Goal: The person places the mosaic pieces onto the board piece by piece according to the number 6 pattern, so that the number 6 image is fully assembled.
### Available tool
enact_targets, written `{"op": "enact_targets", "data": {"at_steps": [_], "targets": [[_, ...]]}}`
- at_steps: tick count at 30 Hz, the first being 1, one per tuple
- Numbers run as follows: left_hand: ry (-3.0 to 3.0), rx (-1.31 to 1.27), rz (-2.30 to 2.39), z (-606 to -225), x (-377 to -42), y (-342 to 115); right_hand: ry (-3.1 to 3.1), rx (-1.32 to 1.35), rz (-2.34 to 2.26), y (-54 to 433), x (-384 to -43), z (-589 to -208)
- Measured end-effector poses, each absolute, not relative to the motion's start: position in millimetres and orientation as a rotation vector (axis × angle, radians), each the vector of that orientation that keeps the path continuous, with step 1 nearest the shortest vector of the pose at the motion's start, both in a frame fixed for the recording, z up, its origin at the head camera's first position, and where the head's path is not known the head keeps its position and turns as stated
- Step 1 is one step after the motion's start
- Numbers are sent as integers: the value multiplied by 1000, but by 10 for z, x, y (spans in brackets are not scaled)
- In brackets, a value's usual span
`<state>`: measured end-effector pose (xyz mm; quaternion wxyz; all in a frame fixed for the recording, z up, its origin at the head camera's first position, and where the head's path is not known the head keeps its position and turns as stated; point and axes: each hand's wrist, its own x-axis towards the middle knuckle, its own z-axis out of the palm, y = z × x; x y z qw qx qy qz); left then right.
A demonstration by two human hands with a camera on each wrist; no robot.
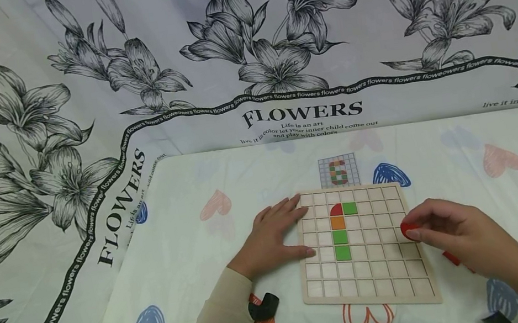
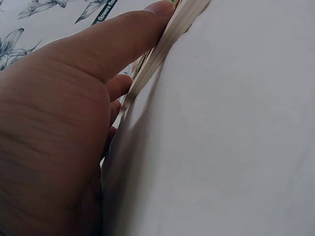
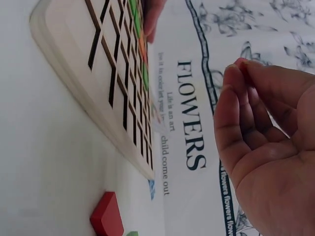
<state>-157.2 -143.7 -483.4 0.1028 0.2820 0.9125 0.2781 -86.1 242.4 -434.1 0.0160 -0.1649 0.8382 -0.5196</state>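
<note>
My left hand (image 1: 270, 238) rests along the left edge of a wooden grid board (image 1: 371, 273), its fingers stretched and the thumb lying on the rim. Between right thumb and fingertips, my right hand (image 1: 455, 227) pinches a red block (image 1: 407, 229) over the board's right side; in the right wrist view only a sliver of this red block (image 3: 241, 61) shows. In the grid sit a red round-cornered block (image 1: 335, 210), a green block (image 1: 349, 208) to its right, and an orange block (image 1: 338, 223) below it. Two more green blocks (image 1: 340, 237) continue down that column.
Behind the board lies a small printed grid card (image 1: 338, 172) with a coloured block figure. Loose red blocks (image 1: 451, 258) lie right of the board, partly hidden by the right hand; a green piece (image 3: 132, 233) is beside one. A heart-patterned cloth (image 1: 195, 271) covers the table.
</note>
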Motion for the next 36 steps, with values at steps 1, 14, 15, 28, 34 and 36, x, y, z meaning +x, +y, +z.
{"op": "enact_targets", "data": {"at_steps": [1,14,15,28,34,36], "targets": [[2695,832,818,-4834,-1574,-1435,2595,-525,-1626,2405,-854,-4333],[2693,838,826,-4832,-1567,-1429,2503,-741,-1672,2125,-765,-4310],[2693,836,827,-4830,-1566,-1429,2499,-748,-1670,2093,-766,-4309],[2692,815,824,-4828,-1575,-1423,2370,-738,-1677,1819,-843,-4282],[2699,808,812,-4828,-1576,-1421,2305,-625,-1649,1679,-889,-4288],[2700,810,805,-4831,-1578,-1421,2300,-579,-1628,1640,-894,-4301]]}}
